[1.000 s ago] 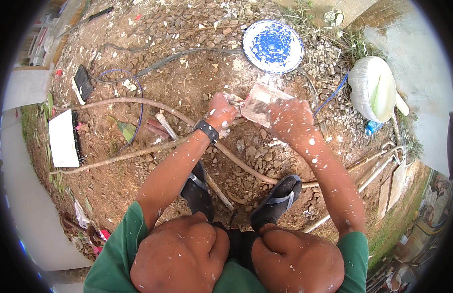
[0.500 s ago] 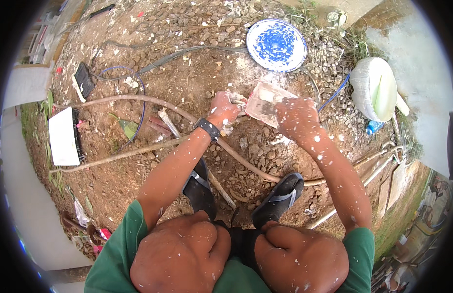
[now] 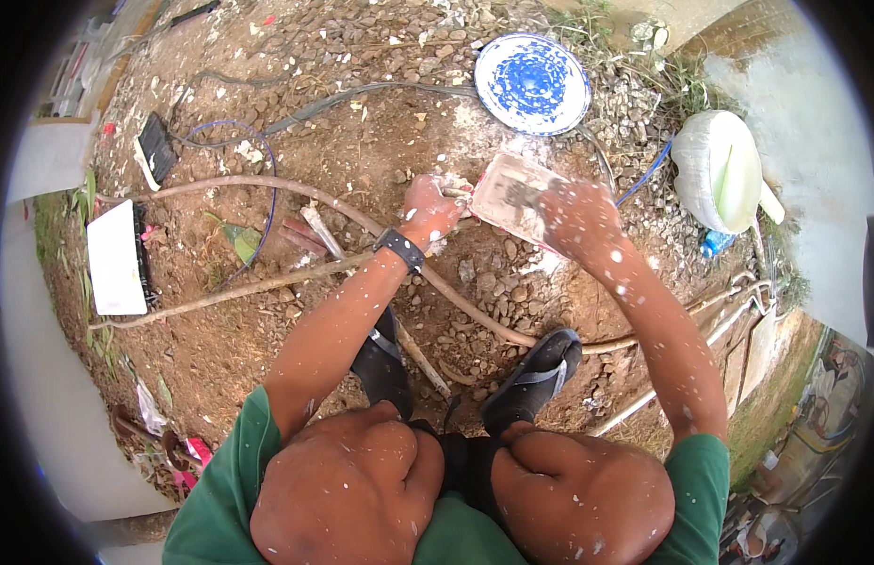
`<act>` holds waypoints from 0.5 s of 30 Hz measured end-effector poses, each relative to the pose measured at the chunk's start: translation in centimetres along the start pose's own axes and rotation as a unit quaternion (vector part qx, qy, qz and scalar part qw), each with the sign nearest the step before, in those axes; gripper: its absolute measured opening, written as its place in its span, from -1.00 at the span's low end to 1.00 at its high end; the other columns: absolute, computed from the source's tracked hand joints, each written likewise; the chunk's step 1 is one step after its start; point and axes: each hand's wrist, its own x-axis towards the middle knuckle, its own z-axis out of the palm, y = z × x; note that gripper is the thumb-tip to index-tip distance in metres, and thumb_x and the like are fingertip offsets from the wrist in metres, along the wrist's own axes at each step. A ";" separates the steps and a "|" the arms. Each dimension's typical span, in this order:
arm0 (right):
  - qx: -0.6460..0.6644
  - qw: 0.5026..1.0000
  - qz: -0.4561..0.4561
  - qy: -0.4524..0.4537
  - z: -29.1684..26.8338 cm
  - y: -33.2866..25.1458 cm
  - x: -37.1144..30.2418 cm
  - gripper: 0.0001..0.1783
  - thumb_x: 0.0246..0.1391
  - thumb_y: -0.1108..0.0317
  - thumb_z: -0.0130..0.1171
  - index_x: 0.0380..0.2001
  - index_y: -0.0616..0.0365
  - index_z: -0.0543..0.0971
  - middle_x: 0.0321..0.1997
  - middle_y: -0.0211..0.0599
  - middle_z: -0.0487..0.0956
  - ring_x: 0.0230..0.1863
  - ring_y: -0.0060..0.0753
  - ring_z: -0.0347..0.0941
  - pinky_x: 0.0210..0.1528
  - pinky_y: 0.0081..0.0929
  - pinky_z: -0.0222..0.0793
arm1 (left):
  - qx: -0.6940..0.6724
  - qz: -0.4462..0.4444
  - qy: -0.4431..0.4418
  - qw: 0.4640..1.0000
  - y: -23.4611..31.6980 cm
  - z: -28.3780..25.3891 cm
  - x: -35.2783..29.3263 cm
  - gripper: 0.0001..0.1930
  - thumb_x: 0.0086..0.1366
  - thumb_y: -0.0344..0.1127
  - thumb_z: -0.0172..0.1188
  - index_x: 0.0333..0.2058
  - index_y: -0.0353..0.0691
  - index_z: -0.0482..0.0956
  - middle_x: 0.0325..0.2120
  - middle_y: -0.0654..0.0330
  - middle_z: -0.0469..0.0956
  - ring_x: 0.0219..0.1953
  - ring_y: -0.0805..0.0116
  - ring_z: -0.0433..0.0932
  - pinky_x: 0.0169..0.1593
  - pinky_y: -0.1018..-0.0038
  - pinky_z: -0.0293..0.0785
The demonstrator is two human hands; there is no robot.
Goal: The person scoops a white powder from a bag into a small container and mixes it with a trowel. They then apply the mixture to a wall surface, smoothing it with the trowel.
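Note:
Between my hands is a flat rectangular piece with a reddish edge (image 3: 509,196), its surface smeared white and grey; I cannot make out its exact kind. My left hand (image 3: 431,208), wearing a dark wrist strap (image 3: 401,250), is closed at its left end, gripping what looks like a whitened handle or edge. Over the right part of the surface lies my right hand (image 3: 578,219), blurred, its fingers turned down and mostly hidden. White splashes speckle both my hands and forearms. Beyond them a round disc or lid (image 3: 532,84), blue and white, rests on the gravel.
A brown hose (image 3: 347,210) curves across the stony soil before my sandalled feet (image 3: 541,377). At right stand a whitish round container (image 3: 718,171) and a blue bottle (image 3: 716,244). A white panel (image 3: 117,259) and a black tray-like piece (image 3: 156,151) lie left. Sticks and cables cross the ground.
My right hand has shifted slightly right across the flat piece, and more of its smeared surface shows. My left hand keeps its grip. The whole view has shifted slightly.

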 end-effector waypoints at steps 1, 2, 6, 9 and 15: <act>-0.045 0.999 0.016 0.014 0.0 0.1 -0.2 -0.83 0.07 0.29 0.20 -0.27 -0.03 0.70 -0.16 -0.25 0.70 -0.25 -0.24 0.69 -0.22 -0.21 0.56 | 0.008 0.028 0.021 0.999 0.0 0.0 -0.1 -0.80 0.07 -0.31 0.43 -0.30 -0.18 0.79 -0.43 0.05 0.74 -0.40 0.14 0.72 -0.28 0.30 0.60; -0.074 0.997 0.018 -0.012 0.0 0.1 -0.2 -0.83 0.06 0.30 0.20 -0.27 -0.03 0.70 -0.17 -0.26 0.70 -0.24 -0.24 0.69 -0.22 -0.21 0.56 | 0.041 0.042 0.030 0.998 0.1 0.0 -0.3 -0.80 0.05 -0.34 0.43 -0.30 -0.21 0.79 -0.44 0.05 0.74 -0.41 0.15 0.72 -0.29 0.30 0.60; -0.057 0.998 -0.005 -0.023 -0.1 -0.1 0.0 -0.82 0.04 0.27 0.22 -0.27 -0.03 0.69 -0.27 -0.27 0.69 -0.27 -0.22 0.68 -0.24 -0.19 0.55 | -0.054 -0.008 0.015 0.998 0.7 0.0 -0.5 -0.79 0.05 -0.34 0.43 -0.30 -0.21 0.79 -0.40 0.02 0.75 -0.38 0.17 0.73 -0.27 0.30 0.60; -0.066 0.996 -0.017 0.057 0.2 -0.2 -0.3 -0.80 0.16 0.33 0.09 -0.37 -0.06 0.73 -0.51 -0.39 0.68 -0.44 -0.31 0.67 -0.36 -0.27 0.53 | -0.033 -0.013 0.002 0.999 1.1 -0.1 -0.8 -0.81 0.06 -0.35 0.41 -0.29 -0.19 0.80 -0.38 0.03 0.75 -0.35 0.16 0.74 -0.25 0.32 0.61; -0.099 0.992 -0.012 0.074 0.2 2.5 -3.5 -0.79 0.05 0.14 0.26 -0.24 -0.13 0.68 -0.32 -0.39 0.67 -0.33 -0.27 0.66 -0.35 -0.22 0.53 | 0.038 0.022 0.027 0.999 1.1 -0.3 -1.0 -0.83 0.08 -0.33 0.42 -0.30 -0.16 0.80 -0.38 0.05 0.75 -0.31 0.10 0.74 -0.21 0.31 0.62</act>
